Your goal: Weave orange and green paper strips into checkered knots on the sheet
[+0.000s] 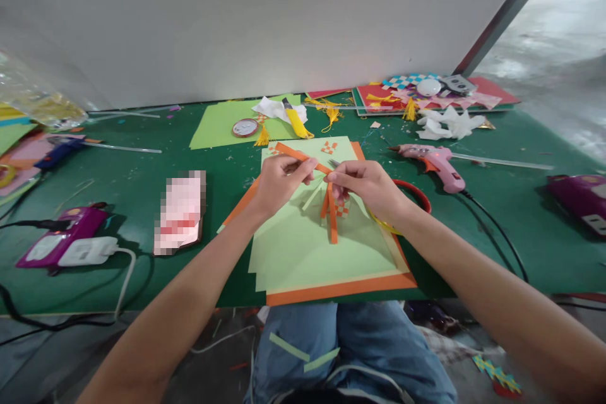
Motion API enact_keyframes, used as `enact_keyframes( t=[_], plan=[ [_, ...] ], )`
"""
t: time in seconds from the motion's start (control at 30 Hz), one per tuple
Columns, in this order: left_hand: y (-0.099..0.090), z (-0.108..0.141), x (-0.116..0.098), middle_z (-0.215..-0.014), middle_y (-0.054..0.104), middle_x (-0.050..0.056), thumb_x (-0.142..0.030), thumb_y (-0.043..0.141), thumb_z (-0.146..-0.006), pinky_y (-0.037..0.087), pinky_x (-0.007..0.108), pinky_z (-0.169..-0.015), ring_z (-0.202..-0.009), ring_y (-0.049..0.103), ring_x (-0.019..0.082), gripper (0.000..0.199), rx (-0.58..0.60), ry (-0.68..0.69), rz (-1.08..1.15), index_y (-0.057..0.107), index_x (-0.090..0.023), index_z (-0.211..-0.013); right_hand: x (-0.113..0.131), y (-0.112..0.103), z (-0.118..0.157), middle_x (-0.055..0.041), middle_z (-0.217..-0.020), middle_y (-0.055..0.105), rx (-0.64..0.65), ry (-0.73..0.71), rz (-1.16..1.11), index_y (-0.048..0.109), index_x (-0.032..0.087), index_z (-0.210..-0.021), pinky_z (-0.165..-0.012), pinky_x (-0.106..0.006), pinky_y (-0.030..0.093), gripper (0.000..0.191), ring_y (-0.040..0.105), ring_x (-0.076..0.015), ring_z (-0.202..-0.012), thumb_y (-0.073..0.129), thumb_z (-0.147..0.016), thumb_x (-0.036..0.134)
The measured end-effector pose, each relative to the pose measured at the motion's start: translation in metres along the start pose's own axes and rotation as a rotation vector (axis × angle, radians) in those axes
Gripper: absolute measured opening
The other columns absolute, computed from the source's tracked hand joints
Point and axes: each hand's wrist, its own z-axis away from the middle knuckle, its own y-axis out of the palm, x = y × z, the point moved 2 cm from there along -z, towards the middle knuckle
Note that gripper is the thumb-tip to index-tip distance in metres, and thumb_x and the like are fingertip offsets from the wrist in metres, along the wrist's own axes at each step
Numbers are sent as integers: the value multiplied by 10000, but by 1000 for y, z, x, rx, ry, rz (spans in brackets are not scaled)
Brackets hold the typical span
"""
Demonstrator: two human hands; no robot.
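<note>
Over a stack of pale green paper sheets (pixel 293 259), my left hand (pixel 281 180) pinches an orange paper strip (pixel 292 151) between thumb and fingers. My right hand (pixel 367 186) is closed on the same strip near its other end, with more orange strips (pixel 334 227) and a pale green strip (pixel 313 196) hanging below the fingertips. A small orange-and-white checkered woven piece (pixel 341 208) shows just under my right hand. Another checkered piece (pixel 329 148) lies on the sheets beyond my hands. Scissors with a red and yellow handle (pixel 416 192) lie partly hidden under my right wrist.
A pink glue gun (pixel 438 161) with its cord lies at the right. To the left are a phone (pixel 180 214) and a purple power strip (pixel 66 240). Behind stand a yellow cutter (pixel 297 120), a round tin (pixel 245 128), tassels (pixel 331 115) and crumpled tissue (pixel 447 123).
</note>
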Motion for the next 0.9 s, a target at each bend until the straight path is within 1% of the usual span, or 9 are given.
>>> enact_keyframes(
  t=[0.17, 0.3, 0.37, 0.43, 0.53, 0.67, 0.77, 0.83, 0.9],
  plan=[
    [0, 0, 0, -594, 654, 24, -443, 626, -855, 467, 231, -561, -557, 587, 118, 387, 10, -14, 32, 651, -160, -592, 0, -2, 0, -9, -601, 652, -7, -11, 50, 627, 171, -664, -528, -260, 407, 318, 550, -102, -522, 694, -800, 450],
    [-2, -1, 0, -646, 659, 34, -451, 572, -898, 486, 232, -587, -583, 589, 115, 366, -56, 6, 128, 725, -155, -746, -2, -2, -1, -7, -588, 648, -22, 12, 91, 628, 167, -671, -509, -252, 381, 320, 549, -99, -513, 692, -797, 455],
    [-3, -1, 0, -645, 649, 30, -447, 563, -908, 481, 231, -590, -583, 581, 111, 353, -93, 26, 122, 748, -159, -823, -3, -2, -2, -9, -584, 647, -43, 46, 119, 633, 166, -676, -491, -250, 361, 321, 546, -98, -501, 701, -784, 461],
    [-3, 0, 0, -620, 630, 22, -441, 560, -913, 475, 230, -591, -579, 576, 109, 346, -124, 36, 102, 756, -162, -856, -4, -2, -3, -13, -592, 651, -59, 67, 136, 635, 165, -674, -480, -250, 346, 317, 538, -95, -492, 699, -783, 456],
    [-5, 0, 1, -582, 605, 6, -427, 558, -920, 472, 222, -593, -567, 570, 101, 331, -162, 28, 130, 755, -167, -869, -5, -3, -3, -16, -613, 655, -61, 46, 141, 640, 168, -675, -474, -248, 328, 311, 529, -91, -503, 680, -803, 448],
    [-9, -5, 7, -582, 592, -8, -436, 588, -899, 452, 213, -555, -528, 543, 85, 310, -226, 1, 230, 746, -175, -843, -6, -5, -2, -23, -637, 651, -75, 22, 133, 653, 169, -692, -454, -244, 284, 303, 524, -98, -531, 678, -808, 447],
    [-10, -9, 14, -581, 583, -10, -450, 599, -887, 440, 213, -518, -505, 534, 86, 316, -251, -47, 284, 735, -172, -819, -5, -7, -1, -8, -605, 626, -103, 3, 125, 638, 171, -667, -460, -240, 296, 287, 508, -94, -516, 691, -800, 420],
    [-11, -10, 17, -625, 613, 4, -450, 570, -904, 450, 219, -526, -544, 565, 100, 324, -259, -64, 259, 724, -175, -826, -5, -7, -1, 2, -579, 612, -104, 1, 139, 620, 176, -652, -470, -240, 320, 286, 508, -97, -509, 685, -803, 411],
    [-12, -10, 16, -776, 679, 38, -432, 524, -933, 489, 234, -609, -702, 633, 132, 319, -279, -20, 151, 714, -183, -873, -5, -6, -1, 4, -557, 605, -94, 5, 203, 601, 181, -633, -494, -246, 355, 298, 516, -106, -506, 659, -818, 408]
  ],
)
